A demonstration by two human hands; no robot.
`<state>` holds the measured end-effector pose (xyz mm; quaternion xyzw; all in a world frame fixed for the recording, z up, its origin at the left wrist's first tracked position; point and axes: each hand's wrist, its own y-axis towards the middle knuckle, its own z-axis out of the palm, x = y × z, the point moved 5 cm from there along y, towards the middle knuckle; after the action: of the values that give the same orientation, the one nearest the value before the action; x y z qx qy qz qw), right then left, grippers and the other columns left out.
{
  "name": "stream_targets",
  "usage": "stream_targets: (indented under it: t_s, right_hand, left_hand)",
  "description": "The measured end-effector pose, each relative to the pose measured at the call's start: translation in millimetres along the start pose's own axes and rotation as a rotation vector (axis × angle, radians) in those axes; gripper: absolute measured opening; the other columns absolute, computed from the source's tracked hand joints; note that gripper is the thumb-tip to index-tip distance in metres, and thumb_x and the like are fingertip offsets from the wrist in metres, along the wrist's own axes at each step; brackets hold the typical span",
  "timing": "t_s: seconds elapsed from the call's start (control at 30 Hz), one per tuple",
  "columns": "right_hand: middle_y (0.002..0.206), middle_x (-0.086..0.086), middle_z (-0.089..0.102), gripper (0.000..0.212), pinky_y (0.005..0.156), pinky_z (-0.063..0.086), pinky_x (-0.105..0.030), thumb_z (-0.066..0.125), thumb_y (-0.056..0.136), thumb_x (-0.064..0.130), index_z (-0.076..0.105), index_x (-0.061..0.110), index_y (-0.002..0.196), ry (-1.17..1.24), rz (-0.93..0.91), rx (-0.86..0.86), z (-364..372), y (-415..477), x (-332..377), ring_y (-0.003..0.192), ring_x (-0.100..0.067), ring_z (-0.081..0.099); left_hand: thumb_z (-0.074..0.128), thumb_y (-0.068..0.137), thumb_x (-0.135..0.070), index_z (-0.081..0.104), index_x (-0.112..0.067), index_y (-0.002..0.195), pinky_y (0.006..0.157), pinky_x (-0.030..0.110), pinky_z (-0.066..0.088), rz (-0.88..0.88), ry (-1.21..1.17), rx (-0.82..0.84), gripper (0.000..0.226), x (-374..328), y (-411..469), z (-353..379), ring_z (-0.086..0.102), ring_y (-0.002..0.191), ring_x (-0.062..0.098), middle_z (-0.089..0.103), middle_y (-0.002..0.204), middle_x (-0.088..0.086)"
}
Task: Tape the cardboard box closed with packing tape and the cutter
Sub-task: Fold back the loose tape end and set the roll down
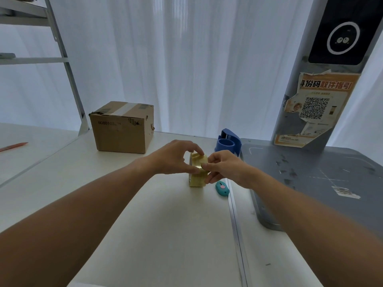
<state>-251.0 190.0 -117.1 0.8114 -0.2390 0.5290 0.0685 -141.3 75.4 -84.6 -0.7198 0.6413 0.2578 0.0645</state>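
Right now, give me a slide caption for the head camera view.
Both hands, left and right, grip a yellowish tape roll between cardboard box and teal cutter.

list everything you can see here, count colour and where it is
cardboard box: 1, brown, far left of white table, old tape strip on top
tape roll: 1, yellowish, table centre, held upright
cutter: 1, teal with pink button, just right of roll
tape dispenser: 1, blue, behind roll
mat: 1, grey, right side
poster: 1, orange and white, torn, on pillar
pen: 1, red, far left
shelf frame: 1, grey metal, upper left
left hand: 1, gripping roll
right hand: 1, fingers on roll's edge
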Motion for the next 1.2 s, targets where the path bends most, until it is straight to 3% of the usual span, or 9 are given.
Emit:
stream_targets:
  t_s: [0.4,0.7,0.87,1.2]
  right_hand:
    - [0.082,-0.009,0.073,0.008,0.071,0.060,-0.027,0.065,0.090,0.020,0.065,0.011,0.091,-0.016,-0.005,-0.027,-1.0,2.4,2.3,0.067,-0.019,0.072]
    - [0.084,-0.010,0.073,0.013,0.071,0.060,-0.026,0.065,0.090,0.019,0.065,0.008,0.097,-0.001,-0.001,-0.022,-0.8,0.4,1.3,0.070,-0.020,0.073]
    - [0.084,-0.011,0.073,0.012,0.071,0.061,-0.027,0.065,0.090,0.019,0.064,0.008,0.095,0.006,0.000,-0.028,-0.3,0.3,1.2,0.069,-0.021,0.073]
    - [0.086,-0.010,0.073,0.012,0.071,0.061,-0.026,0.066,0.090,0.020,0.064,0.010,0.095,-0.050,0.013,-0.036,-0.3,0.5,2.1,0.071,-0.021,0.073]
  left_hand:
    - [0.076,0.083,-0.039,0.074,-0.019,0.112,0.087,0.031,0.059,0.022,0.054,-0.047,0.035,-2.1,6.5,-5.0,0.065,0.105,0.015,0.071,0.116,-0.001]
    - [0.074,0.087,-0.032,0.077,-0.018,0.107,0.086,0.033,0.060,0.067,0.130,-0.060,0.024,-5.9,7.5,-9.8,0.067,0.099,0.012,0.074,0.110,-0.002]
    - [0.071,0.090,-0.028,0.077,-0.020,0.102,0.091,0.032,0.057,0.127,0.241,-0.066,0.016,-14.9,8.6,-9.2,0.063,0.104,0.010,0.068,0.125,-0.006]
    - [0.065,0.095,-0.026,0.072,-0.018,0.111,0.092,0.038,0.055,0.030,0.372,0.005,0.020,-22.8,11.7,-8.2,0.066,0.103,0.017,0.072,0.114,-0.003]
